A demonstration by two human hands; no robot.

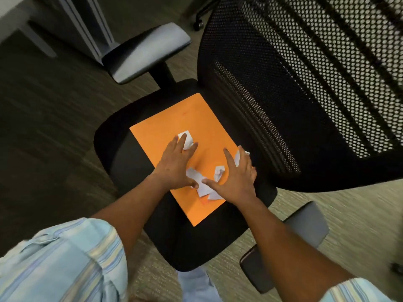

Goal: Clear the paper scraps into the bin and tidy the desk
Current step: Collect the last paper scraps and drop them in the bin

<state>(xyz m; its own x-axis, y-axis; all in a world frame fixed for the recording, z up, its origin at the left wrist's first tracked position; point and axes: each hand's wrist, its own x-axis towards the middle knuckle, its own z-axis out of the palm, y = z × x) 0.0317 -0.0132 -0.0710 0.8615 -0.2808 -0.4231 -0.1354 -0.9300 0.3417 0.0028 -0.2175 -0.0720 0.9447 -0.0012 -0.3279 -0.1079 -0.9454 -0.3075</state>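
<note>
An orange folder [174,118] lies flat on the black seat of an office chair [122,162]. Several white paper scraps rest on it: one under my left fingertips [187,139], a torn cluster between my thumbs [201,184], a crumpled one [218,172] and one at the folder's right edge [239,156]. My left hand [175,165] is spread flat on the folder, fingers apart. My right hand [236,176] is also spread, fingers over the right-edge scrap. Neither hand grips anything.
The chair's black mesh backrest [305,88] rises to the right. Grey armrests stand at the upper left [146,51] and lower right [290,243]. A grey desk leg or panel [87,25] is at the upper left. Carpet surrounds the chair. No bin is in view.
</note>
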